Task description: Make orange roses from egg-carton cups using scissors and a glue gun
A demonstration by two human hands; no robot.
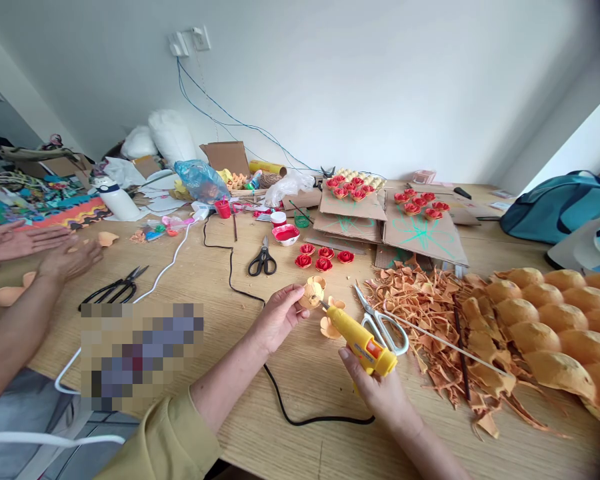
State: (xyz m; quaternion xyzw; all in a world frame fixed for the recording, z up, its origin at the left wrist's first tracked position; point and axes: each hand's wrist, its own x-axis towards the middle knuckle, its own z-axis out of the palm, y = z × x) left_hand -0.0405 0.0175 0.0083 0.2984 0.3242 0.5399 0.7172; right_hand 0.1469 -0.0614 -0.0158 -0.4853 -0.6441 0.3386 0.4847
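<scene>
Wooden table (200,280): left grip (283,313) pinching orange flower (310,296); right grip (380,393), partly hidden, wrapping glue gun (353,330).

No legible text anywhere in frame. Yellow glue gun (347,327), lower centre-right, has a small dark-blue label (364,347) on its body, too small to read. Green strokes (423,233) on the cardboard (447,250), right of centre, don't resolve into letters or numbers.
</scene>
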